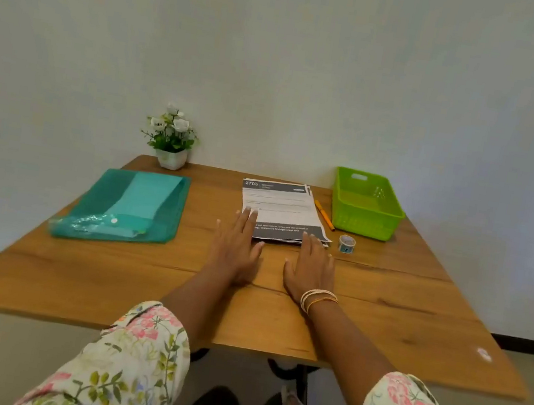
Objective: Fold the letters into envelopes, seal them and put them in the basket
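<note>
— Letters (280, 209), where do they lie?
— In a small stack on the wooden table (381, 306), toward the far edge and a bit right of the middle. The top sheet has a dark band at its head with "2703" printed in it and another dark band at its near end. Edges of more sheets show beneath it.

— And the hands?
— Both flat, palms down, fingers straight and slightly spread, gripping nothing. The left hand (234, 249) rests on the table with its fingertips over the near left corner of the stack. The right hand (311, 268) lies on the table with its fingertips touching the stack's near right edge. Thin bangles (317, 298) circle the right wrist; both arms wear floral sleeves.

— The basket?
— A green plastic basket (364, 229) stands at the far right of the table, just beyond the stack. An orange pencil (324, 215) lies between the sheets and the basket, and a small roll of tape (346, 243) sits near the stack's near right corner.

— Anything on the left?
— A teal translucent folder (166, 218) lies flat, with lighter paper showing inside, well apart from the stack. A small pot of white flowers (171, 137) stands at the far edge against the wall
</note>
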